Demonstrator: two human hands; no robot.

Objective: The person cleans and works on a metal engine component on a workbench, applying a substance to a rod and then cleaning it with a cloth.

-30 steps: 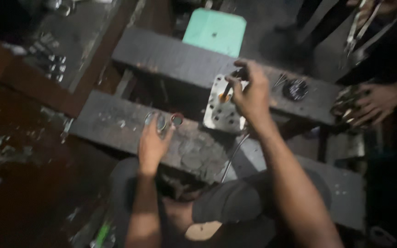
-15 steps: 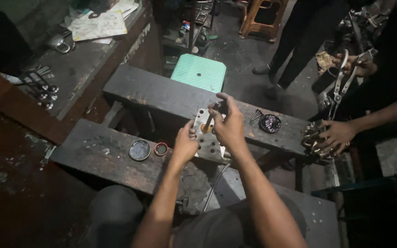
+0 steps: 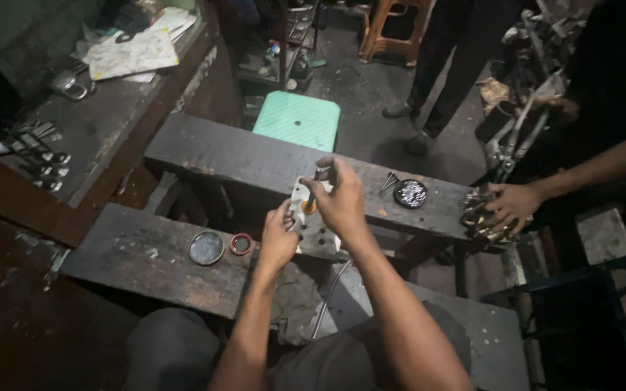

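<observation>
A pale metal block (image 3: 314, 230) with round openings bridges two dark benches in the middle of the head view. My left hand (image 3: 278, 240) rests on its left edge and steadies it. My right hand (image 3: 340, 200) is above the block, fingers pinched on a thin metal rod (image 3: 314, 190) that stands upright in an orange-ringed opening. A round tin lid (image 3: 206, 247) and a small red-rimmed cap (image 3: 240, 244) lie on the near bench (image 3: 139, 264), just left of my left hand.
A dark dish of small shiny parts (image 3: 410, 193) sits on the far bench (image 3: 226, 156). Another person's hand (image 3: 505, 208) grips a metal part at the bench's right end. A green stool (image 3: 298, 122) stands behind; tools and papers lie at upper left.
My left hand has moved from the near bench by the lids onto the block's left edge. My right hand stays on the rod. The view has tilted up.
</observation>
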